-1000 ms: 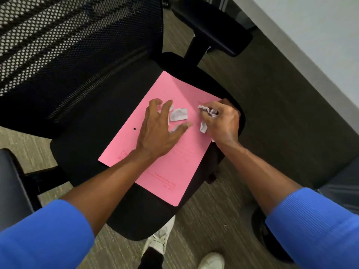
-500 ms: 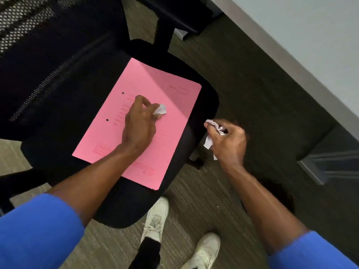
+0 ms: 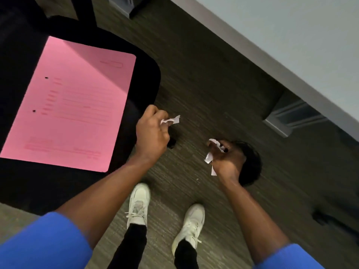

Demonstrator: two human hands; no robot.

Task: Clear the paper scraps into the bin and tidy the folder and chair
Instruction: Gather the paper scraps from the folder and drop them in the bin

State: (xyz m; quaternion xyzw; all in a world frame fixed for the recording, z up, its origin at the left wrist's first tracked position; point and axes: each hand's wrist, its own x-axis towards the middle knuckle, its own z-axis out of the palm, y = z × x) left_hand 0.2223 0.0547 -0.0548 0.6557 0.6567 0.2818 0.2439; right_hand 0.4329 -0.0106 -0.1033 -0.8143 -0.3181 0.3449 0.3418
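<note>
Both hands have left the folder since the earlier frames and now hang over the floor to the right of the chair, each carrying paper. From the head camera, the left hand [image 3: 152,131] sits just past the front right corner of the chair seat [image 3: 147,78], its grip closed on a white paper scrap [image 3: 172,120] that sticks out to the right between the fingertips. The right hand [image 3: 226,159] is lower and further right, apart from the left, with its grip closed around a crumpled bunch of paper scraps [image 3: 211,152]; white strips poke out above and below the fist. Directly behind that hand is a dark round shape on the carpet [image 3: 194,74], which may be the bin [image 3: 251,164], though it is too dark and too hidden to tell. The pink folder [image 3: 71,105] lies flat on the black seat, bare of scraps, with two punch holes near its left edge. Two white shoes [image 3: 191,226] stand on the carpet below the hands, and blue sleeves [image 3: 42,243] fill the bottom corners. A pale tabletop [image 3: 291,26] runs diagonally across the upper right.
</note>
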